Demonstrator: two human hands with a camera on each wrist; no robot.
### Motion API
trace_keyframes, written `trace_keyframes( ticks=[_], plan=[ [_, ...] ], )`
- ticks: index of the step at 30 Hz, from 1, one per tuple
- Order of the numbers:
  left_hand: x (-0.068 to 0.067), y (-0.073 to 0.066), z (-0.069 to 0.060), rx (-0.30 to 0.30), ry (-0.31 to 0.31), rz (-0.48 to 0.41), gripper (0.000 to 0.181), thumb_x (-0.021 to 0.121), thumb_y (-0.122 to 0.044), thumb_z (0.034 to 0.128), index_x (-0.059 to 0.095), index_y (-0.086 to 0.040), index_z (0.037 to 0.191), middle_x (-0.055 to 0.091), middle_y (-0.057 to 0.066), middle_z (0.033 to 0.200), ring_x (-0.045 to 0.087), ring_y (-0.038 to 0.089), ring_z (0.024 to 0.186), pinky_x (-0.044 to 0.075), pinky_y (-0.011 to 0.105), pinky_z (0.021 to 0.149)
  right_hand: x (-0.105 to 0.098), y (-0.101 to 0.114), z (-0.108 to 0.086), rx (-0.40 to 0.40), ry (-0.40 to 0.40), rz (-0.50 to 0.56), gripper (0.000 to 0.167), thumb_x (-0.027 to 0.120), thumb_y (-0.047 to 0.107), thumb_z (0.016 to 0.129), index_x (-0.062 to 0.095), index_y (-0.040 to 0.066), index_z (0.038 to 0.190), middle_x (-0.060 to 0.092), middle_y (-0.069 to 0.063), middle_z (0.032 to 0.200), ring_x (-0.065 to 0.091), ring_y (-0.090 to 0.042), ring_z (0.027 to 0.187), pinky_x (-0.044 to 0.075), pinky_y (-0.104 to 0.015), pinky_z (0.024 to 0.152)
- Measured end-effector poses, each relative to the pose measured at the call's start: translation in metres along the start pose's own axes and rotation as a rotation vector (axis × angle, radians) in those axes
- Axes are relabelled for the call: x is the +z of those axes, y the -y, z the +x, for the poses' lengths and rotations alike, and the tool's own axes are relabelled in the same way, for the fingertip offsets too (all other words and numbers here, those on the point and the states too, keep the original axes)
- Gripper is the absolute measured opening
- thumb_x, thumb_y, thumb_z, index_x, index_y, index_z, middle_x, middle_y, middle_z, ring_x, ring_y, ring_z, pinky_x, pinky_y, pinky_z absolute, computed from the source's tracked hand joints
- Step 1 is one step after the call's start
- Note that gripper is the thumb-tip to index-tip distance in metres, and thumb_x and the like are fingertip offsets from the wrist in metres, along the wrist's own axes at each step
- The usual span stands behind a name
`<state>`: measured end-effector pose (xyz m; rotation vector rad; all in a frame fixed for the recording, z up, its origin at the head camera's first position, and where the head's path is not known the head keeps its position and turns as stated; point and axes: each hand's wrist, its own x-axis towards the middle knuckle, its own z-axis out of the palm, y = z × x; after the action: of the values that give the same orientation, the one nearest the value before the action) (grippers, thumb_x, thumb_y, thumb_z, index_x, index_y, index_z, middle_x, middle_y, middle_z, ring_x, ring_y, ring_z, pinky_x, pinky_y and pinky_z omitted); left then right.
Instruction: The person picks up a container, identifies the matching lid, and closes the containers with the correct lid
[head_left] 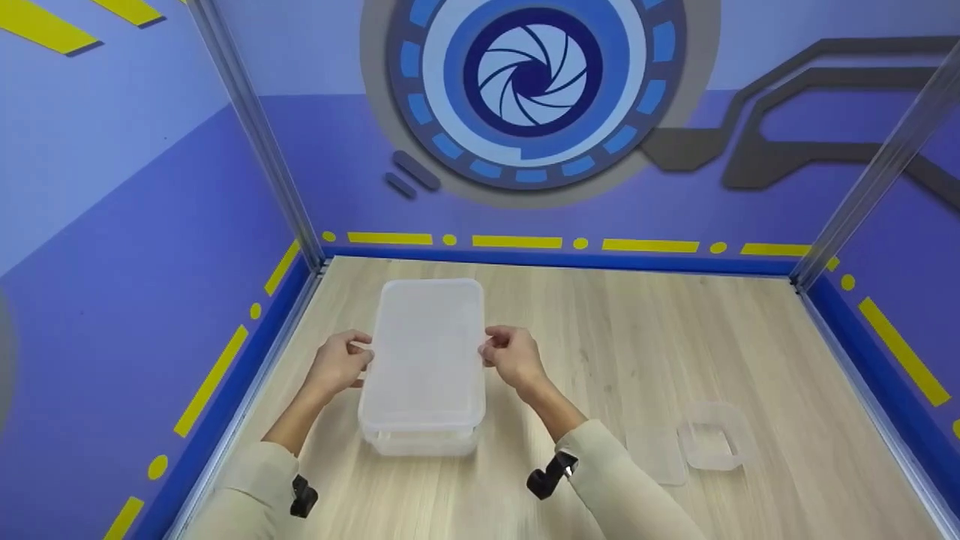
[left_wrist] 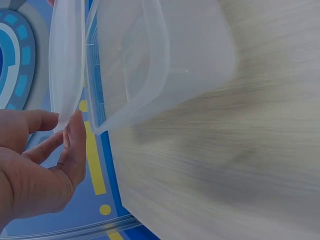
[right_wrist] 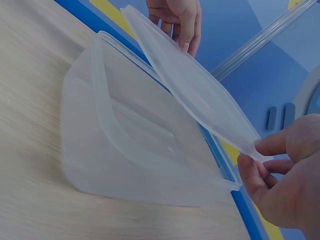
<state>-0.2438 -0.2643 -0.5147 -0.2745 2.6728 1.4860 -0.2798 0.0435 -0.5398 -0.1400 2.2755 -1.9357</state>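
A frosted rectangular lid point(head_left: 427, 352) is held above a large translucent box point(head_left: 424, 444) on the table. My left hand point(head_left: 341, 364) pinches the lid's left edge. On the opposite edge my right hand point(head_left: 514, 356) pinches it between thumb and fingers. In the left wrist view the lid point(left_wrist: 67, 55) stands apart from the box rim, with the left hand point(left_wrist: 42, 160) at its edge. The right wrist view shows a gap between the lid point(right_wrist: 195, 85) and the open box point(right_wrist: 135, 150), the right hand point(right_wrist: 287, 175) gripping the lid's corner area.
To the right on the wooden table point(head_left: 600, 337) lie a small clear square container point(head_left: 718, 454) and, beside it, a flat clear lid point(head_left: 656, 454). Blue printed walls point(head_left: 562, 217) with metal corner posts point(head_left: 259, 135) surround the table at the back and sides.
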Motion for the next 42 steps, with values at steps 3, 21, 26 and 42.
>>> trace_keyframes(
  ticks=[3, 21, 26, 42],
  plan=[
    [0.003, 0.004, 0.000, -0.008, 0.002, 0.006, 0.034, 0.059, -0.006, 0.1017, 0.062, 0.004, 0.134, 0.064, 0.014, 0.101, 0.064, 0.026, 0.089, 0.064, 0.042, 0.073, 0.002, -0.002, -0.001, 0.009, -0.006, -0.003, 0.037, 0.064, -0.006, 0.100, 0.062, -0.012, 0.136, 0.068, -0.014, 0.099, 0.070, -0.019, 0.084, 0.062, -0.033, 0.081],
    [0.019, 0.024, 0.004, -0.039, -0.033, 0.060, 0.035, 0.058, -0.005, 0.1000, 0.065, 0.006, 0.133, 0.066, 0.018, 0.109, 0.065, 0.024, 0.088, 0.061, 0.037, 0.068, 0.012, -0.023, -0.006, 0.035, -0.020, -0.039, 0.034, 0.064, -0.004, 0.100, 0.063, -0.013, 0.133, 0.068, -0.013, 0.099, 0.071, -0.020, 0.086, 0.062, -0.042, 0.086],
    [0.020, 0.024, 0.003, -0.018, -0.027, 0.083, 0.036, 0.057, -0.004, 0.0998, 0.064, 0.008, 0.132, 0.066, 0.021, 0.111, 0.068, 0.028, 0.092, 0.062, 0.034, 0.065, 0.012, -0.025, -0.005, 0.040, -0.006, -0.042, 0.037, 0.063, -0.005, 0.100, 0.062, -0.014, 0.135, 0.067, -0.013, 0.099, 0.071, -0.021, 0.086, 0.062, -0.041, 0.086],
    [0.022, 0.031, 0.007, -0.033, -0.036, 0.135, 0.035, 0.060, -0.005, 0.1005, 0.065, 0.005, 0.133, 0.069, 0.020, 0.110, 0.069, 0.027, 0.091, 0.061, 0.032, 0.063, 0.013, -0.032, -0.005, 0.041, 0.038, -0.080, 0.044, 0.064, -0.007, 0.097, 0.057, -0.016, 0.140, 0.065, -0.014, 0.102, 0.069, -0.022, 0.089, 0.062, -0.035, 0.084]
  ],
)
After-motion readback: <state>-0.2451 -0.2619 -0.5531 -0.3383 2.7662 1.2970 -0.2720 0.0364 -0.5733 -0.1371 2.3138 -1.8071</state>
